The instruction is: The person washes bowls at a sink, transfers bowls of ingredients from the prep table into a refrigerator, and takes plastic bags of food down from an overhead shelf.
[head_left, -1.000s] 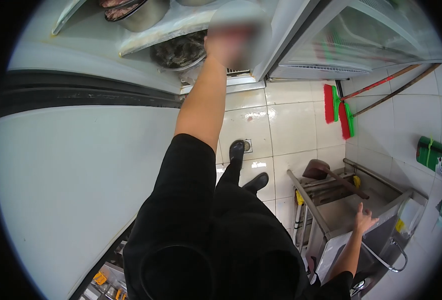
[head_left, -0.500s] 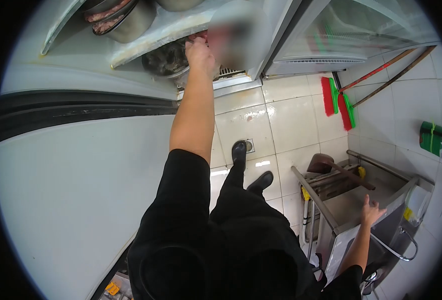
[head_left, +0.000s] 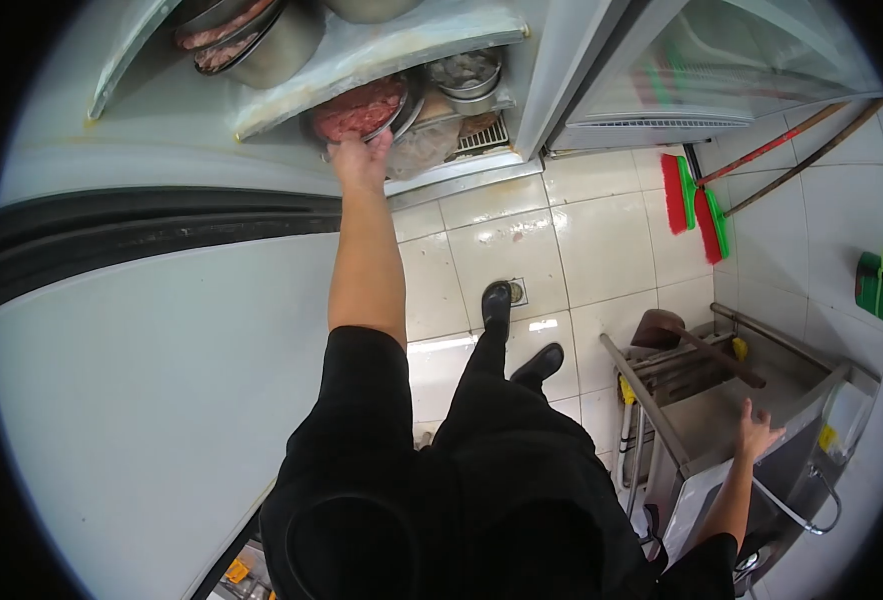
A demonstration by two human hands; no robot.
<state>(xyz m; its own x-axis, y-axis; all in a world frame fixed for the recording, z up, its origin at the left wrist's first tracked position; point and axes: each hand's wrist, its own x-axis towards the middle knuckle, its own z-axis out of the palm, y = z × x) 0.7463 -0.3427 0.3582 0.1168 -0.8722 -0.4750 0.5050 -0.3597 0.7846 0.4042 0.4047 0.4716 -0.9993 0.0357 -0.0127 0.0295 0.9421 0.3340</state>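
My left hand (head_left: 362, 162) reaches into the open fridge, its fingers closed at the near rim of a metal bowl of minced meat (head_left: 362, 108). Another rounded metal rim shows just right of that bowl, partly hidden. Beside it are a clear plastic bag (head_left: 424, 148) and a stack of metal bowls (head_left: 467, 75) with pale, icy-looking contents. On the shelf above stand stacked pots with pink meat (head_left: 232, 35). Far to the right, my right hand (head_left: 759, 435) holds nothing, fingers spread over the edge of the steel sink (head_left: 702, 405).
The white fridge door (head_left: 162, 400) stands open at left. A brown long-handled scoop (head_left: 702, 345) rests across the sink. Red-and-green brooms (head_left: 697, 205) lean by the tiled wall. My boots are on the wet tiled floor (head_left: 502, 240), beside a drain.
My left hand has moved left and slightly down; the minced-meat bowl, blurred before, now shows clearly at the left of the lower shelf. My right hand stays spread by the sink.
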